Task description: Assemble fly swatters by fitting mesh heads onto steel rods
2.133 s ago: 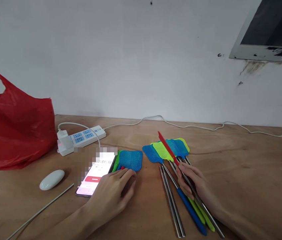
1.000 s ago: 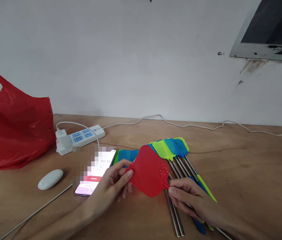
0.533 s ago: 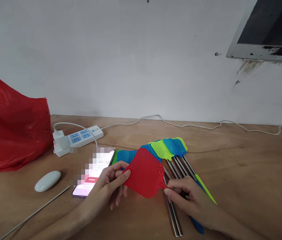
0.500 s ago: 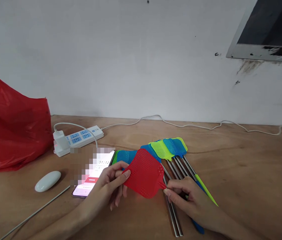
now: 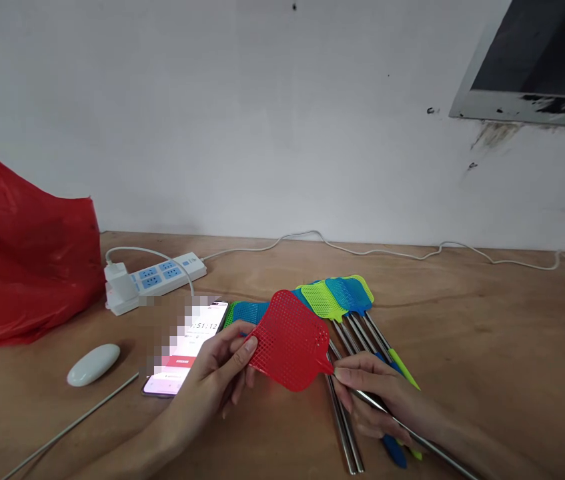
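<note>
A red fly swatter [image 5: 292, 340] is held up in front of me, its perforated head facing me. My left hand [image 5: 229, 363] pinches the left edge of that head between thumb and fingers. My right hand [image 5: 375, 393] grips the neck, where the red plastic meets a shiny metal rod; the rod runs down to the lower right. Behind it lie several more swatters, with a lime-green head [image 5: 323, 300] and a blue head [image 5: 349, 295] overlapping. Their metal rods pass under my right hand, which partly hides the blue and lime-green grips.
A lit phone [image 5: 187, 347] lies left of the swatters, near a white power strip [image 5: 162, 280] with a plug and cable. A white oval object [image 5: 93, 365] sits at left. A red plastic bag [image 5: 27, 267] stands at far left. A thin cable [image 5: 372, 251] runs along the wall.
My right hand has turned, and the red fly swatter's metal rod now shows below it. The swatter's head has tilted slightly and risen a little. My left hand keeps its pinch.
</note>
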`<act>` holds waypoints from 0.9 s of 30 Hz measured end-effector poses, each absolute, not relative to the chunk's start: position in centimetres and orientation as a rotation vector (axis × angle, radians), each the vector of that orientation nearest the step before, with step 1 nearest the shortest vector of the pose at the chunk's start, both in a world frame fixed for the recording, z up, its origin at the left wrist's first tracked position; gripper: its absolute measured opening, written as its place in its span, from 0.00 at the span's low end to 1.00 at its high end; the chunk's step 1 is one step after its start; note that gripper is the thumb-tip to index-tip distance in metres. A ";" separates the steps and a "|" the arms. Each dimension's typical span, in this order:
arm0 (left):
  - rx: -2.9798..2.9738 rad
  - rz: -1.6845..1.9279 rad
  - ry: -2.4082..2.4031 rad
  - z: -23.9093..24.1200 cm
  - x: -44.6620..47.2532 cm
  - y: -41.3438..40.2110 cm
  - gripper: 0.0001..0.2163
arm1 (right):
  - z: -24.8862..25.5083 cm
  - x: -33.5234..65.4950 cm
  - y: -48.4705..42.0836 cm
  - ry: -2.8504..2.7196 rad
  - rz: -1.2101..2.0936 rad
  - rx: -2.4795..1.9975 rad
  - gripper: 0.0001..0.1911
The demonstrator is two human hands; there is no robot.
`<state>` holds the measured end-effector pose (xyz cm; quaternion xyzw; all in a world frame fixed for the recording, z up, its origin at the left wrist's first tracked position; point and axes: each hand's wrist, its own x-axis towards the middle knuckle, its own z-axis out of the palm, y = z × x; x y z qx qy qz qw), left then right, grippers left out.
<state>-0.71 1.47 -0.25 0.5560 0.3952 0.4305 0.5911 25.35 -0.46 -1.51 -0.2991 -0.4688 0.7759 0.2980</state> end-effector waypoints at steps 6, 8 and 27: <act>1.222 0.951 0.909 -0.8 -1.1 2.1 0.19 | -0.5 25.3 -1.0 -1.599 1.686 -1.104 0.23; 1.165 1.021 0.954 -0.7 -1.3 2.4 0.18 | -0.4 25.3 -1.1 -1.612 1.580 -1.186 0.23; 1.464 0.651 1.118 0.2 -1.3 1.8 0.20 | 0.0 25.5 -0.6 -1.226 1.534 -1.189 0.26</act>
